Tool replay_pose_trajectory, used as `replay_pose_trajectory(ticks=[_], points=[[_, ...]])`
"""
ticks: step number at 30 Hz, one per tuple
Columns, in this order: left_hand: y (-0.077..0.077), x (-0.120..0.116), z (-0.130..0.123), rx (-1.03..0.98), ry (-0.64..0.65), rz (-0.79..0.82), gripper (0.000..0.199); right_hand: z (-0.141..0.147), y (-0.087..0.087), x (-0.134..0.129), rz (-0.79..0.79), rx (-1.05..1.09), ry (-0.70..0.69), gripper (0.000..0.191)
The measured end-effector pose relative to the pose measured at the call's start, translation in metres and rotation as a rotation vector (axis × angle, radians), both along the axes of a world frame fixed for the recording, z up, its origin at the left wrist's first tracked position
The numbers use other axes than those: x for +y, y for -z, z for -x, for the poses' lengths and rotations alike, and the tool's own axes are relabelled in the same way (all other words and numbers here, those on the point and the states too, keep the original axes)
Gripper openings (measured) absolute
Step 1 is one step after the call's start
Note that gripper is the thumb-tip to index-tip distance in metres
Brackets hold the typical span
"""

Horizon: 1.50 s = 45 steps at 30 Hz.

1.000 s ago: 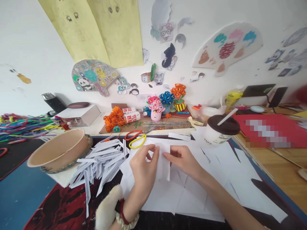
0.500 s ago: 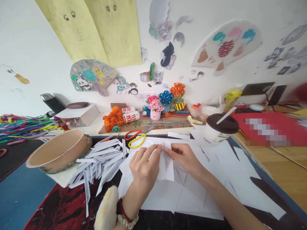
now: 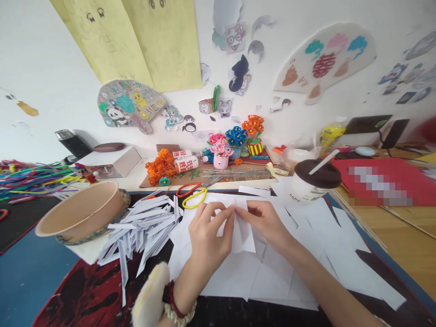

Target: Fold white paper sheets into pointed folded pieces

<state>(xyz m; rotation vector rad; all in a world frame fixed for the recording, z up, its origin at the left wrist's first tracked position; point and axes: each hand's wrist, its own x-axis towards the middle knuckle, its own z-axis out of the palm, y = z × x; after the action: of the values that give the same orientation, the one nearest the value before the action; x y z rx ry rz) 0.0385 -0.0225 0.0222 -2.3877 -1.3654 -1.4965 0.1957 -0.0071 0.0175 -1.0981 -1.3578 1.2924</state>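
Between my two hands is a small folded piece of white paper [image 3: 245, 237], raised a little over larger white sheets [image 3: 235, 274]. My left hand [image 3: 211, 230] pinches its upper left edge between thumb and finger. The thumb and fingers of my right hand [image 3: 261, 218] close on the same piece at its top, close to the left fingertips. To the left lies a heap of folded white paper strips [image 3: 146, 227]. Just behind my left hand are scissors [image 3: 195, 197] with one red and one yellow handle loop.
A drink cup [image 3: 313, 181] with a dark lid and straw stands at the right, on the sheets' far edge. At the left is a tan bowl [image 3: 81, 206]. Orange craft flowers [image 3: 161, 165] and potted ones [image 3: 221, 152] line the wall. A red folder [image 3: 391, 181] lies far right.
My left fingers have shifted from lying over the paper to a pinch at its top edge, with the hand turned. The paper piece has tilted slightly to the right.
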Motion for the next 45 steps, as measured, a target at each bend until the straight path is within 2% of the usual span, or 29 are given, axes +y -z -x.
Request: replay_pose_trajectory(ticks=[3,7,12,15,20,26,38,41,45], points=[[-0.004,0.003,0.0,-0.182,0.027,0.259,0.012,-0.002,0.005,0.002,-0.02,-0.066,-0.024,0.046],[-0.006,0.008,0.003,-0.382,0.068,0.615,0.015,-0.002,0.009,0.002,-0.048,-0.127,-0.06,0.038],[-0.006,0.01,0.004,-0.61,0.135,0.809,0.02,-0.002,0.004,-0.001,0.032,-0.004,-0.156,0.026],[-0.006,0.01,0.004,-0.696,0.156,0.883,0.019,-0.004,-0.001,-0.002,0.117,0.091,-0.216,0.025],[-0.005,0.012,0.003,-0.722,0.13,0.902,0.019,-0.007,-0.005,-0.001,0.247,0.19,-0.277,0.031],[-0.003,0.012,0.004,-0.74,0.131,0.905,0.019,-0.008,0.0,0.002,0.317,0.228,-0.291,0.03],[-0.001,0.009,-0.001,-0.584,0.094,0.791,0.021,-0.003,-0.002,-0.001,0.267,0.124,-0.198,0.036],[-0.001,0.009,0.0,-0.568,0.076,0.799,0.022,-0.002,-0.001,-0.001,0.199,0.059,-0.175,0.036],[-0.003,0.01,0.001,-0.56,0.119,0.814,0.02,-0.003,0.001,0.001,0.104,-0.002,-0.171,0.035]])
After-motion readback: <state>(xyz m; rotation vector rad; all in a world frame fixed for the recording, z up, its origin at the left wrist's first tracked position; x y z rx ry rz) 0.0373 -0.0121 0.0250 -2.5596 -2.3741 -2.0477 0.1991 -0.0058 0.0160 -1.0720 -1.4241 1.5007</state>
